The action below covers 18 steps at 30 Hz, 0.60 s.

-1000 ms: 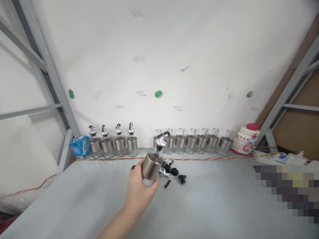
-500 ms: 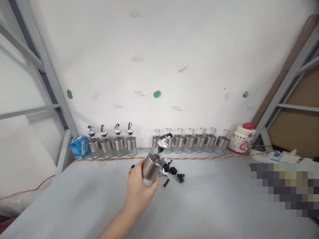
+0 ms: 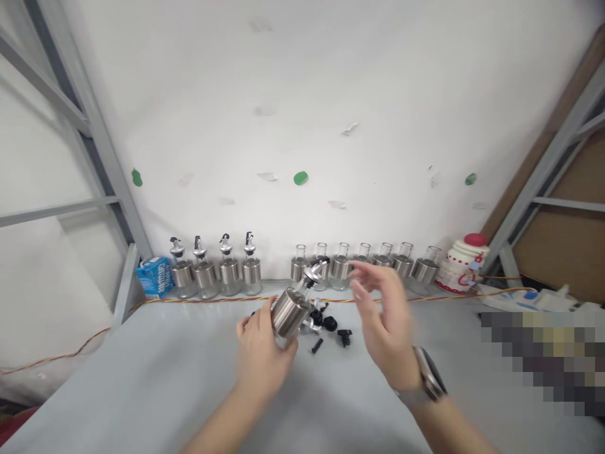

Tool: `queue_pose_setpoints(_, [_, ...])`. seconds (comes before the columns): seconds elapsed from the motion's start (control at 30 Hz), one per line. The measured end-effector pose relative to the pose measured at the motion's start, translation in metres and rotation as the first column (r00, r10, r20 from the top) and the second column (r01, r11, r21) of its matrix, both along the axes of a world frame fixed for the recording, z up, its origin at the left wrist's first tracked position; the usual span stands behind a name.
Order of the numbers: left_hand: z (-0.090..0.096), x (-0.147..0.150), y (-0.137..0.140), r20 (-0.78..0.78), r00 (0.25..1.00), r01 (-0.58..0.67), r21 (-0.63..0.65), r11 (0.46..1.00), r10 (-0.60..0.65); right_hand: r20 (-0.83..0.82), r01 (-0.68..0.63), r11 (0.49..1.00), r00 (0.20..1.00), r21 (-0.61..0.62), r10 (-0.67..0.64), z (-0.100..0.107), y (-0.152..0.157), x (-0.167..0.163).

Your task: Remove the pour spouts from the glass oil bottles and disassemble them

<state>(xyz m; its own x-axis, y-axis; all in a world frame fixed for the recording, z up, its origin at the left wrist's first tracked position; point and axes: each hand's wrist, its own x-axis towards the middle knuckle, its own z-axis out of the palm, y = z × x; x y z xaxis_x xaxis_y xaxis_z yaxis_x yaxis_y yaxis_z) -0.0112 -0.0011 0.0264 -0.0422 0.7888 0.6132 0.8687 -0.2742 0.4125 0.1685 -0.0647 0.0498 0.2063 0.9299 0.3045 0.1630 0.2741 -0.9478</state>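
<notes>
My left hand [image 3: 262,353] grips a glass oil bottle with a steel sleeve [image 3: 290,310], tilted to the right above the grey table [image 3: 142,391]. A silver pourer cap [image 3: 313,272] with a black spout sits on its neck. Held open with the fingers apart, my right hand [image 3: 385,321] hovers just right of the cap and touches nothing; a watch is on its wrist. Loose black and silver pourer caps [image 3: 331,328] lie on the table under the bottle.
Along the wall stand several capped bottles [image 3: 212,272] at the left and several uncapped bottles [image 3: 378,265] at the right. A blue carton [image 3: 155,276] sits far left, a white jar with a red lid [image 3: 462,263] far right. A twisted cord [image 3: 416,298] runs along the back.
My right hand has come into view from the lower right and risen next to the bottle's cap. The left hand still holds the bottle, barely moved.
</notes>
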Motion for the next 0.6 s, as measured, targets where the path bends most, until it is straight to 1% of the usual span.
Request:
queue_pose_setpoints(0.1, [0.001, -0.002, 0.0, -0.158, 0.986, -0.045, 0.027, 0.999, 0.048, -0.037, -0.007, 1.0, 0.999, -0.015, 0.007, 0.014, 0.063, -0.013])
queue_pose_setpoints(0.17, [0.003, -0.002, -0.002, -0.249, 0.967, -0.046, 0.035, 0.998, 0.053, -0.064, -0.025, 0.999, 0.998, -0.036, 0.023, 0.017, 0.089, -0.021])
queue_pose_setpoints(0.23, [0.005, -0.001, -0.004, -0.318, 0.946, -0.05, 0.053, 0.997, 0.064, -0.09, -0.055, 0.996, 0.995, -0.073, 0.048, 0.014, 0.1, -0.026])
queue_pose_setpoints(0.3, [0.004, 0.0, -0.006, -0.37, 0.925, -0.056, 0.075, 0.996, 0.08, -0.147, -0.088, 0.988, 0.987, -0.128, 0.069, 0.008, 0.1, -0.027])
queue_pose_setpoints(0.37, [0.002, 0.001, -0.007, -0.402, 0.912, -0.057, 0.089, 0.994, 0.088, -0.207, -0.081, 0.983, 0.977, -0.167, 0.046, 0.0, 0.099, -0.025])
queue_pose_setpoints(0.43, [-0.002, 0.004, -0.008, -0.393, 0.918, -0.035, 0.075, 0.997, 0.062, -0.221, -0.019, 0.984, 0.975, -0.177, -0.02, -0.007, 0.101, -0.023])
queue_pose_setpoints(0.5, [-0.004, 0.007, -0.009, -0.329, 0.944, 0.027, 0.026, 0.999, -0.017, -0.191, 0.028, 0.987, 0.98, -0.157, -0.058, -0.01, 0.104, -0.019])
queue_pose_setpoints(0.53, [-0.004, 0.009, -0.01, -0.273, 0.959, 0.073, -0.015, 0.997, -0.074, -0.175, 0.021, 0.991, 0.984, -0.135, -0.044, -0.01, 0.106, -0.017])
queue_pose_setpoints(0.6, [-0.001, 0.01, -0.013, -0.105, 0.974, 0.185, -0.13, 0.974, -0.2, -0.145, -0.06, 0.995, 0.988, -0.077, 0.048, -0.006, 0.107, -0.01])
